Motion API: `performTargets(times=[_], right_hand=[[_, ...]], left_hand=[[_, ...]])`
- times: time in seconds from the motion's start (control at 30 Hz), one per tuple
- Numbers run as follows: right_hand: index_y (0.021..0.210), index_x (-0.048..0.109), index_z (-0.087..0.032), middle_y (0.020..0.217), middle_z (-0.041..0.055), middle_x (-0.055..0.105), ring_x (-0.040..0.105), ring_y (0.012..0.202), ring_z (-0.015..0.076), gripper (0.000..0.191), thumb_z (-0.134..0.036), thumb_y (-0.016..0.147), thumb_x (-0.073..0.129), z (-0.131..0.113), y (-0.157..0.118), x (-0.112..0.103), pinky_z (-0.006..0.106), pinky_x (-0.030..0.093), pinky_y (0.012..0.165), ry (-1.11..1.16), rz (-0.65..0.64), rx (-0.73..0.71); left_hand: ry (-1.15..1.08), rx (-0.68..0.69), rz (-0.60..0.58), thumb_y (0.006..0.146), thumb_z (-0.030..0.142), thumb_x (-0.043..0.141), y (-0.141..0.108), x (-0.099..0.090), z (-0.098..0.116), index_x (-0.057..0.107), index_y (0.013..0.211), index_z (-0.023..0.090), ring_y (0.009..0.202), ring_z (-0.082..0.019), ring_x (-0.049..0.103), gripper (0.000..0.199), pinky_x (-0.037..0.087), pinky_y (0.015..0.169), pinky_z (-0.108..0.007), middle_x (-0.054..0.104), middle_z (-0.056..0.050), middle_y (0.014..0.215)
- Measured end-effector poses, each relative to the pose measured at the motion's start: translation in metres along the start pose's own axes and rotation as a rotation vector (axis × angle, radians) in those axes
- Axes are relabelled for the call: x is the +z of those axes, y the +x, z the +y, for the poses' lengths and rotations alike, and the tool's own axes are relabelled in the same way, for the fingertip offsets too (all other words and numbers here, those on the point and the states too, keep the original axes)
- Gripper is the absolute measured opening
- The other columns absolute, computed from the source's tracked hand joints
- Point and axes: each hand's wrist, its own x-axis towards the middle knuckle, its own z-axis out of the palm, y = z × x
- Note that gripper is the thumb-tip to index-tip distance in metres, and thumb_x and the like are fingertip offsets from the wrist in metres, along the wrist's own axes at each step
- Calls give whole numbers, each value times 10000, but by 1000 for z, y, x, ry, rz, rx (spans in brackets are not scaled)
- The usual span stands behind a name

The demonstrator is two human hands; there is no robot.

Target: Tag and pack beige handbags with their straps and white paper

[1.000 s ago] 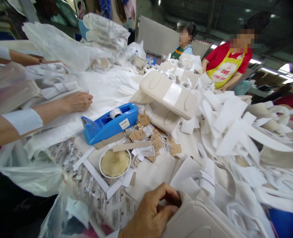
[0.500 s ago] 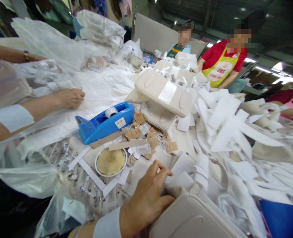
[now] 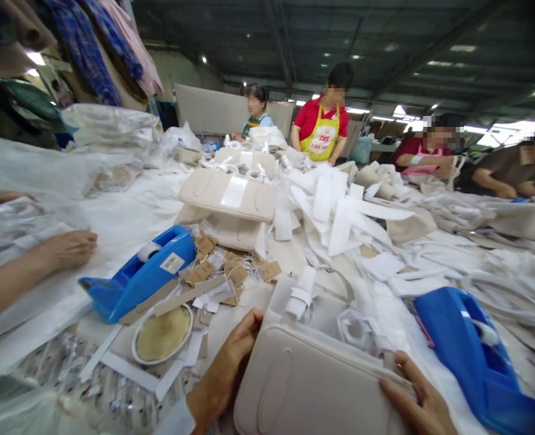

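A beige handbag (image 3: 321,383) with a stitched oval on its front lies close in front of me. My left hand (image 3: 231,362) grips its left edge, some fingers hidden behind it. My right hand (image 3: 416,393) holds the right side, thumb on the front and fingers over the top edge. White wrapping (image 3: 301,296) covers parts at the bag's top. Left of my left hand are a round dish (image 3: 165,334) with yellowish content and a heap of brown paper tags (image 3: 236,273).
A blue tape dispenser (image 3: 142,272) stands left, another blue dispenser (image 3: 471,356) right. Stacked beige bags (image 3: 226,193) and white strips (image 3: 335,205) lie ahead. A co-worker's hand (image 3: 70,248) rests at the left; several people work beyond the table.
My view has swung to the right and levelled. My right hand has come into view on the bag's right side. My left hand now grips the left edge.
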Motion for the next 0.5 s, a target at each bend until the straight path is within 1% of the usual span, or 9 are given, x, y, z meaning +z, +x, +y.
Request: performTargets(times=[0.03, 0.07, 0.13, 0.2, 0.27, 0.37, 0.43, 0.5], right_hand=[[1165, 622, -218, 1320, 91, 616, 501, 1263, 387, 692, -576, 592, 772, -2, -2, 2, 423, 455, 1000, 22, -4, 2], [1191, 606, -211, 1354, 102, 589, 489, 1277, 384, 717, -582, 599, 765, -5, -3, 4, 436, 425, 1033, 45, -6, 1], [1223, 581, -194, 1380, 127, 563, 479, 1286, 385, 778, -586, 579, 772, -10, -6, 7, 456, 380, 1069, 73, -15, 11], [1197, 593, -185, 1344, 137, 590, 501, 1258, 390, 790, -582, 544, 790, -18, -8, 9, 450, 401, 1041, 79, -22, 22], [1125, 626, -192, 1240, 117, 658, 561, 1176, 381, 705, -578, 555, 778, -28, -12, 9, 412, 465, 949, 74, -58, 1], [1046, 640, -213, 1049, 64, 722, 633, 1022, 334, 538, -559, 640, 712, -42, -19, 6, 365, 498, 831, 33, -153, -56], [1042, 628, -225, 1009, 41, 722, 640, 984, 308, 477, -510, 666, 694, -47, -22, 3, 357, 491, 832, -6, -190, -60], [1046, 614, -229, 1023, 33, 713, 632, 996, 297, 454, -447, 658, 702, -47, -26, -2, 361, 479, 863, -31, -200, -51]], left_hand=[[-23, 6, -11, 832, 427, 595, -4, 1, 2, 559, 1049, 215, 757, -147, 586, 305, 448, 695, -240, 633, -21, 977], [-22, 23, -15, 832, 485, 584, -8, 2, 3, 554, 1120, 225, 821, -170, 601, 389, 464, 742, -260, 634, -32, 1032], [59, 41, 16, 743, 554, 682, -12, 5, 4, 541, 1179, 236, 905, -203, 604, 557, 478, 794, -277, 636, -36, 1066], [177, -5, 92, 638, 520, 794, -12, 10, 4, 532, 1164, 242, 861, -206, 612, 650, 497, 752, -275, 648, -15, 974], [246, -70, 200, 615, 491, 820, -9, 16, 3, 530, 1126, 237, 777, -193, 616, 640, 509, 688, -267, 646, 10, 868], [290, -78, 347, 584, 510, 829, -2, 23, 2, 562, 1057, 213, 768, -194, 631, 619, 524, 687, -260, 665, 12, 851], [341, -62, 396, 552, 524, 838, 2, 25, 1, 584, 1022, 207, 778, -206, 642, 621, 532, 685, -257, 679, 9, 847], [397, -51, 405, 547, 540, 833, 5, 25, -1, 591, 1027, 211, 774, -221, 655, 631, 541, 658, -262, 684, 11, 830]])
